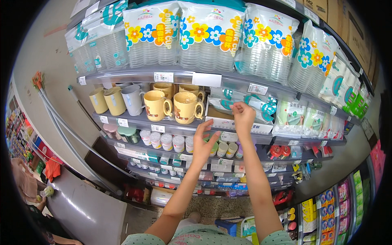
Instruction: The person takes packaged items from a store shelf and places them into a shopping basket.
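Note:
My right hand [244,118] reaches over an open white cardboard box [223,123] on the shelf. Its thumb and fingertips pinch the end of a white-and-teal plastic packet [220,103]. More packets of the same kind [260,107] lie at the right and back of the box, while brown cardboard shows at the front left. Just below the box's front left corner is my left hand [202,147], holding nothing, its fingers apart. Left of the box, cream mugs [186,107] in clear wrap stand on the same shelf.
Bags of clear plastic cups [211,36] line the shelf above. Packaged bags [288,119] stand right of the box. Lidded containers [167,143] fill a lower shelf. Grey poles [70,131] lean at left, beside a grey metal surface [82,202]. A person [24,180] is at far left.

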The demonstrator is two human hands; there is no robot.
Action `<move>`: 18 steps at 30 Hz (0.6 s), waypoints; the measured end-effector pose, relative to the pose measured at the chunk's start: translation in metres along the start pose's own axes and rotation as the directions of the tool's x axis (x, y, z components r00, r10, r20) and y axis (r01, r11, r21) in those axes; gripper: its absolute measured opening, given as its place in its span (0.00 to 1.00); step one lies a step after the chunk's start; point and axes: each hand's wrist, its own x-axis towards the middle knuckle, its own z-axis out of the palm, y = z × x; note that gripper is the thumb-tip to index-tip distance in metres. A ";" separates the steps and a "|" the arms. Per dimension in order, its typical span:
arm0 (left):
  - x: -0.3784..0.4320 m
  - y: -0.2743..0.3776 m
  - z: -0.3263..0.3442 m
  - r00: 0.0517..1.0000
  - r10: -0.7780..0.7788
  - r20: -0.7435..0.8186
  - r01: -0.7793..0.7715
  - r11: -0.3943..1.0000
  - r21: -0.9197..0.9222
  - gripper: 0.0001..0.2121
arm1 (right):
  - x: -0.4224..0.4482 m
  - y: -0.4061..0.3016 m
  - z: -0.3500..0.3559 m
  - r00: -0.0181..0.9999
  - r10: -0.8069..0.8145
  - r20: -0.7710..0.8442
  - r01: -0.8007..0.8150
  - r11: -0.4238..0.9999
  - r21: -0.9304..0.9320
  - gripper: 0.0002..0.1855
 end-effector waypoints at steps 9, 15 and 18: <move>-0.006 0.022 -0.011 0.985 0.100 -0.139 -0.105 0.994 -0.026 0.23 | -0.043 -0.048 -0.068 0.998 -0.053 -0.047 0.060 0.983 0.175 0.06; -0.016 0.064 -0.013 0.979 0.171 -0.108 -0.174 0.985 -0.013 0.20 | -0.068 -0.066 -0.118 0.999 -0.032 -0.015 0.035 0.956 0.293 0.06; -0.022 0.077 -0.005 0.937 0.349 -0.026 -0.343 0.931 0.126 0.10 | -0.076 -0.070 -0.142 0.999 -0.002 0.045 -0.010 0.959 0.284 0.06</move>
